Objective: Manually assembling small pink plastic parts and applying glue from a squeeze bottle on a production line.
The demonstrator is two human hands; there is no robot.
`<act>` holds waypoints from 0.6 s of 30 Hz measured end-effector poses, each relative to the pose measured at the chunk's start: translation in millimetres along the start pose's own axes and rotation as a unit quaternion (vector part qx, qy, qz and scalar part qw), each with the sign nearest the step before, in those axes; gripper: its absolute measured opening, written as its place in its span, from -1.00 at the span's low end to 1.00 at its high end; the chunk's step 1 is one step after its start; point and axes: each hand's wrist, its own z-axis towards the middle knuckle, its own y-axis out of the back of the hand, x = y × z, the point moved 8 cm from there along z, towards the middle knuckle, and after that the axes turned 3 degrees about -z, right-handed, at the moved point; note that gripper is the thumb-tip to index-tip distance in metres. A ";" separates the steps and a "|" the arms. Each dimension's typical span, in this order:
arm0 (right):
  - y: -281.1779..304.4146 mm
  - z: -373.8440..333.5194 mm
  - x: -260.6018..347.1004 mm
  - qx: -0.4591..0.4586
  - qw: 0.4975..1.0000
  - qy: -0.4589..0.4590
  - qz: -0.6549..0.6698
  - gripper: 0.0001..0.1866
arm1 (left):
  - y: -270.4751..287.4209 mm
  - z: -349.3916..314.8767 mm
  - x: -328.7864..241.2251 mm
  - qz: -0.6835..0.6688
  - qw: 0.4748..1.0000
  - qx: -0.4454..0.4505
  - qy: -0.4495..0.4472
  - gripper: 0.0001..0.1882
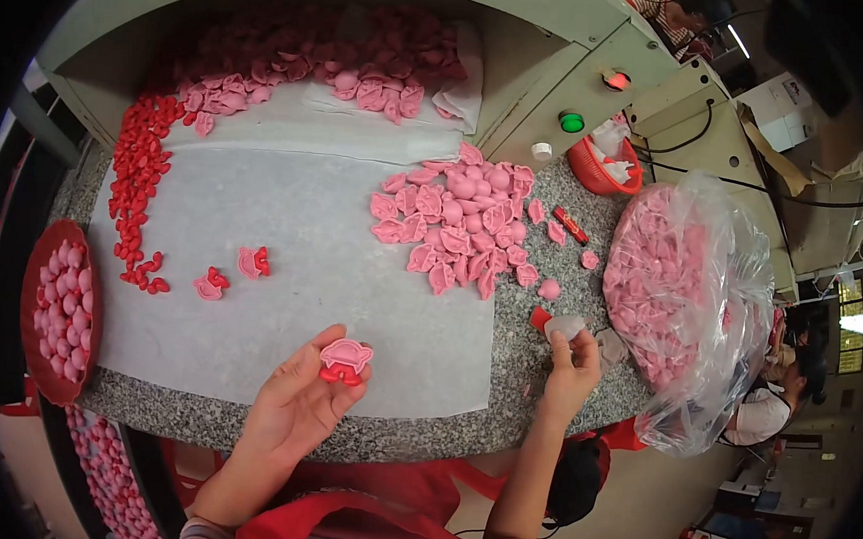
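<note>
Left hand [300, 392], seemingly lettered red tube [570, 225]

A small moulded piece [348, 354] is pink above and glossy red below. The flat paper-like sheet [268, 200] is whitish, the stone worktop [181, 410] speckled grey and black, the cloth sleeve [204, 535] striped, apparently grey and white.

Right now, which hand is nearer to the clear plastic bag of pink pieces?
Right. The right hand is just left of the clear plastic bag; the left hand is much farther left, over the white sheet.
</note>
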 end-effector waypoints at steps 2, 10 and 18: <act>3.8 5.6 -13.1 -0.020 1.000 -0.009 0.000 -0.81 | -0.5 0.8 1.8 0.001 1.000 0.003 0.006 -0.59; 29.9 10.5 -23.5 -0.091 0.993 0.015 -0.079 -0.80 | 6.2 3.1 -5.2 -0.051 0.999 -0.017 -0.007 -0.59; 55.6 -1.4 24.3 -0.091 0.937 0.143 -0.307 -0.72 | -11.3 22.6 14.0 -0.057 0.997 -0.054 0.012 -0.61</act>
